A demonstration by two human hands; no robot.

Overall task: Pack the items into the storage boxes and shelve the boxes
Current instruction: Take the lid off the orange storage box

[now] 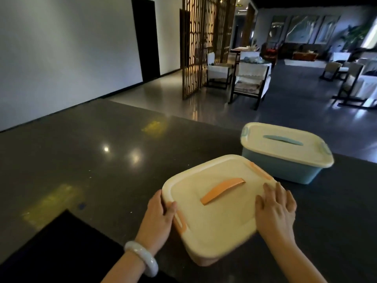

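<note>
Mostly, we saw a wide, dark, polished stone countertop [81,160] filling the lower part of the view, with a dim room of white-cushioned wooden chairs [250,78] and a tall wooden lattice screen [202,43] beyond it. Two rectangular plastic storage boxes sat on the counter, both with their cream lids closed. The orange-handled cream storage box [216,213] lay nearest to us, at the front edge. The pale blue storage box with a blue lid handle [285,154] stood just behind it to the right, close but apart from it.

Both of our hands were on the nearer box. Our left hand [158,219] gripped the left edge of its lid, thumb over the top beside an orange side latch [180,223], the fingers wrapped out of sight round the rim. Our right hand [275,207] lay flat on the right side of the lid, fingers straight and spread, holding nothing. A smooth white bangle [142,258] circled our left wrist.
</note>
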